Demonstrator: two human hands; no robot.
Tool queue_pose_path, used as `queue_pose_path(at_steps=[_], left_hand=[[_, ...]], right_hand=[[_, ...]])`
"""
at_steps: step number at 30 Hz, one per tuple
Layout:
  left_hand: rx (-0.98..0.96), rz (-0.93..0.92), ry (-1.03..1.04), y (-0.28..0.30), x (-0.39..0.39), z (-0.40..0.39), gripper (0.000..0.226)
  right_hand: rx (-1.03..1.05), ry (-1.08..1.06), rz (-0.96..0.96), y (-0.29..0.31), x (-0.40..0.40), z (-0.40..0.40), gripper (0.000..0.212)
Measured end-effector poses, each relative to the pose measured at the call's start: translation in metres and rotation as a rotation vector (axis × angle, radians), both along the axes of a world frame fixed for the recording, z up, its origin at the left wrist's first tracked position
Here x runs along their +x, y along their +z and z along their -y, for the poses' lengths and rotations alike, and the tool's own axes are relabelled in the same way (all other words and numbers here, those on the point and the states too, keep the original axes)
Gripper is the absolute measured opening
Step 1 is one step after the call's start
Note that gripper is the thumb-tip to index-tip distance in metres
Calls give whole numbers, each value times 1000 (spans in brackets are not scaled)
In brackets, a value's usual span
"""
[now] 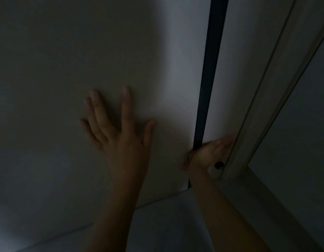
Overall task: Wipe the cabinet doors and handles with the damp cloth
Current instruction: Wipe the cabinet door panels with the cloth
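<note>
Head view, dim light: your left hand (119, 131) lay flat, fingers spread, on the cabinet door (66, 70); your right hand (206, 153) gripped the dark handle strip (210, 70), any cloth unclear. Fingers risked pinching in that gap if the door swung.

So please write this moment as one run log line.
left hand: flat on door | right hand: at dark strip | cloth: not clearly seen

Pale floor (166, 224) below cabinet door (66, 70)
</note>
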State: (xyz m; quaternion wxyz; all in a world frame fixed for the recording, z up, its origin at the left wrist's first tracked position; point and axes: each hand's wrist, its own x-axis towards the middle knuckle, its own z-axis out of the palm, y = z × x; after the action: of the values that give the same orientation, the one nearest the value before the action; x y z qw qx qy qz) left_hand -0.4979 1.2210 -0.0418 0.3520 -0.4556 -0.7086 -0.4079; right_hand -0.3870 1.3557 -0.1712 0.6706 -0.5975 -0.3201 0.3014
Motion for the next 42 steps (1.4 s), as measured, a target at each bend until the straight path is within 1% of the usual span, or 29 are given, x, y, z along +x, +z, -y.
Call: queue_pose_path(at_steps=[2, 4, 6, 7, 10, 11, 13, 15, 16, 17, 19, 20, 21, 22, 24, 26, 27, 28, 29, 30, 31, 33, 35, 36, 37, 38, 40, 42], left_hand=[[-9, -4, -13, 1, -1, 2, 68], [-4, 5, -41, 4, -3, 7, 65], [-7, 9, -87, 6, -7, 14, 61], [-12, 13, -114, 7, -9, 18, 58], [-39, 22, -149, 8, -17, 33, 54], [-58, 13, -140, 8, -19, 42, 54], [-89, -1, -100, 9, -29, 60, 58], [-77, 43, -62, 13, -46, 78, 62], [-65, 68, -55, 18, -55, 84, 63], [-57, 90, -55, 24, -63, 90, 63], [-44, 107, -48, 35, -77, 96, 66], [-26, 107, -22, 41, -88, 102, 67], [-6, 121, 3, 46, -97, 108, 69], [-1, 144, 21, 48, -102, 108, 70], [49, 177, 39, 59, -113, 112, 72], [93, 122, 49, 74, -123, 116, 71], [139, 112, 62, 83, -131, 120, 70], [189, 148, 66, 91, -142, 123, 69], [223, 200, 64, 93, -153, 127, 67], [276, 275, 26, 97, -164, 129, 65], [298, 302, 4, 98, -170, 132, 64], [300, 248, 8, 100, -169, 130, 60], [303, 207, 50, 103, -165, 130, 60], [285, 220, 70, 104, -164, 129, 62], [286, 241, 76, 104, -164, 127, 63], [298, 251, 86, 102, -169, 125, 63], [310, 263, 105, 97, -176, 119, 63], [294, 252, 99, 93, -177, 116, 64]], right_hand=[[73, -52, 138, 37, -7, -8, 61], [261, -150, 323, 85, -23, -4, 60], [462, -110, 499, 120, -46, 20, 55], [553, -76, 621, 128, -58, 37, 55], [758, 162, 940, 97, -79, 71, 50], [811, 206, 1025, 87, -77, 72, 50], [890, 229, 1136, 86, -68, 66, 50], [928, 203, 1208, 102, -52, 61, 50], [912, 177, 1217, 117, -44, 60, 49], [893, 143, 1188, 139, -41, 58, 50], [863, 98, 1063, 196, -46, 52, 51], [895, 64, 1020, 224, -61, 55, 52], [941, 42, 1038, 244, -78, 62, 52], [981, 54, 1087, 250, -91, 69, 53], [1135, 144, 1284, 242, -116, 91, 58], [1215, 213, 1445, 225, -120, 102, 62], [1250, 204, 1503, 230, -116, 99, 60], [1267, 178, 1540, 247, -109, 92, 57], [1252, 135, 1533, 262, -102, 84, 56], [1214, 65, 1538, 290, -96, 78, 55], [1170, 3, 1502, 318, -94, 75, 56], [1062, -71, 1300, 368, -99, 75, 59], [1013, -113, 1124, 400, -130, 91, 59], [1029, -138, 1118, 405, -144, 99, 59], [1091, -146, 1184, 402, -153, 106, 58], [1185, -115, 1304, 388, -160, 111, 56], [1441, 39, 1634, 342, -163, 115, 51], [1636, 186, 1892, 306, -150, 111, 47]])
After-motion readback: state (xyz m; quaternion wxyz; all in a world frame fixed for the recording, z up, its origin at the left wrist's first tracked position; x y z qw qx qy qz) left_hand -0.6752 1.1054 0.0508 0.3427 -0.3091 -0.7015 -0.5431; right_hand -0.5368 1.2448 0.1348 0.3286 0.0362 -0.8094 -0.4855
